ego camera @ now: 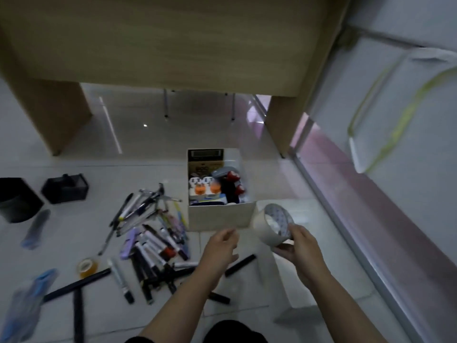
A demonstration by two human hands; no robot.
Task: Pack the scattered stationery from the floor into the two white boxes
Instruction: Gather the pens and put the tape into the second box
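Here: right hand (303, 248) gripping a wide roll of beige tape (273, 224), fingers wrapping its near rim, roll tilting with its printed core facing up. Hovering just beside the near right corner of the open white box (217, 216), not inside it. Left hand (221, 246) floating empty, fingers loosely curling, just left of the roll and in front of the box's near wall. Box standing on the pale tiled floor (247, 134) under a wooden desk (153, 40), already holding a calculator (205, 158), red-capped items and small orange-marked packs. Second white box (314, 276) lying below the right hand, blurred. Left of the first box: pens and markers (150, 233) lying heaped, touching and crossing. Further left, a small roll of clear tape (87, 267), two black containers (65, 189), blue blurred items near the frame's edge.
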